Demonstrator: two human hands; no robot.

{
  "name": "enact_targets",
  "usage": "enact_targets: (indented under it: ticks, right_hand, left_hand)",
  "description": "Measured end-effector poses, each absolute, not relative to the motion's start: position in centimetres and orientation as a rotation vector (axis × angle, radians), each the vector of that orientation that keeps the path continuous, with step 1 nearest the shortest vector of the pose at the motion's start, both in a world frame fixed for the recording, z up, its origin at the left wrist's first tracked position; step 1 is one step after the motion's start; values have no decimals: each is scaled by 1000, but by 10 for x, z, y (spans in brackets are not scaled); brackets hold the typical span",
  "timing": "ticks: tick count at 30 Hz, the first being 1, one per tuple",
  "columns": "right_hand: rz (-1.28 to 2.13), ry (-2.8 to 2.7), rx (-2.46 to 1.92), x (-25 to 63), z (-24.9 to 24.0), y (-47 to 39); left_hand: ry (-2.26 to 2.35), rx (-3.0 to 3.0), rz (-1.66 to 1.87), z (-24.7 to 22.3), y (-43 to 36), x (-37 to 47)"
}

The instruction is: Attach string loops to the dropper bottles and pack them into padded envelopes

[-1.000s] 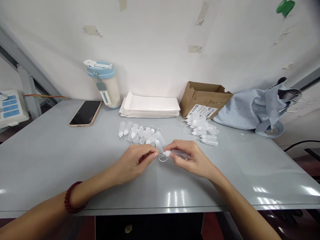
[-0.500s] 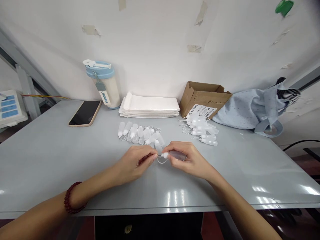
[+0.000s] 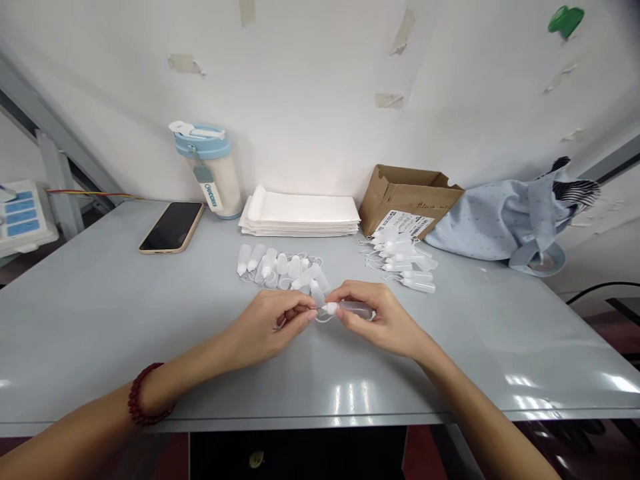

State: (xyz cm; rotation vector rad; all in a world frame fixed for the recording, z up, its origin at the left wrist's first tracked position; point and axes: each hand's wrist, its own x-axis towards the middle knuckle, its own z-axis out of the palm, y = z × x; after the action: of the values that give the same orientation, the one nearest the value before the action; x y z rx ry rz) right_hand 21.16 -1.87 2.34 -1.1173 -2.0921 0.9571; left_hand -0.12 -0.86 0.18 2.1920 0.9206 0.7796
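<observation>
My right hand [image 3: 377, 319] grips a small translucent squeeze bottle [image 3: 356, 309] with a white pointed tip, lying sideways and aimed left. At that tip, the fingertips of my left hand [image 3: 280, 321] are pinched together; what they hold is too small to make out. A thin white cap cord [image 3: 324, 320] loops beneath the tip. Just beyond my hands lies a loose group of similar bottles [image 3: 283, 265], some overlapping. Farther right, a second group of bottles [image 3: 409, 265] is laid mostly side by side, tips facing left.
White padded envelopes [image 3: 305, 212] are stacked at the wall, beside a cardboard box [image 3: 400, 193] and a light-blue cloth bag [image 3: 480, 217]. To the left stand a blue-lidded tumbler [image 3: 217, 177] and a phone [image 3: 173, 227] lying flat. The grey table's front edge [image 3: 320, 422] runs below my forearms.
The bottle's tip and my left fingertips have shifted very slightly, and the cord loop under them looks flatter. Both hands keep their pinched holds. The whole view has moved a little.
</observation>
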Motion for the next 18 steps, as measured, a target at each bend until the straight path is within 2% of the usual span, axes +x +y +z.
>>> enact_targets:
  ticks: [10,18]
  right_hand:
    - [991,-2044,-1247,217,26,-15]
    - [897,-2078,-1132,219,22,-13]
  left_hand:
    - [991,2156,856,4,-5,-4]
    - [918,2272,932,0,-7,-6]
